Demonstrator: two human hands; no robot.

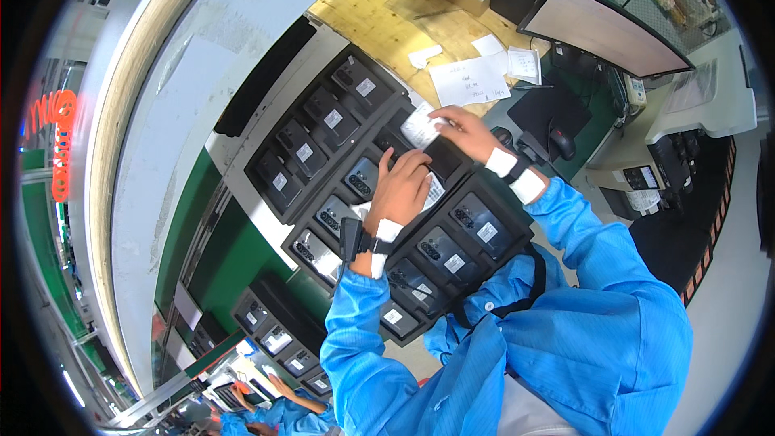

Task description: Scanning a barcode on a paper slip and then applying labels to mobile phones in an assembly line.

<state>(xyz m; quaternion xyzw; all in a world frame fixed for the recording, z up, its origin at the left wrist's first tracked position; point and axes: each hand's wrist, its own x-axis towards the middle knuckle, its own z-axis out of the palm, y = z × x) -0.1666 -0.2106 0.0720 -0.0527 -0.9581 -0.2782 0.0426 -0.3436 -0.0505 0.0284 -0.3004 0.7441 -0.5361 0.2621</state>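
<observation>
My right hand [472,136] pinches a small white printed sheet [421,126] between thumb and fingers, above the upper right compartments of a black tray. My left hand [400,187] hovers palm down over the middle of the tray, fingers bent and spread. White printed paper [434,192] shows beside its thumb; whether the hand touches it is hidden. Close to the left fingers lies a dark smartphone [361,178], back up with its cameras showing. More smartphones with white labels [332,119] fill compartments of the black trays [353,144]. What lies under both hands is partly covered.
Papers [471,81] lie on a wooden surface at the far side. A monitor [607,28], a mouse [561,143] and a printer [646,169] stand at the right. Another phone tray [303,331] is at lower left, near a co-worker's blue sleeve [295,412].
</observation>
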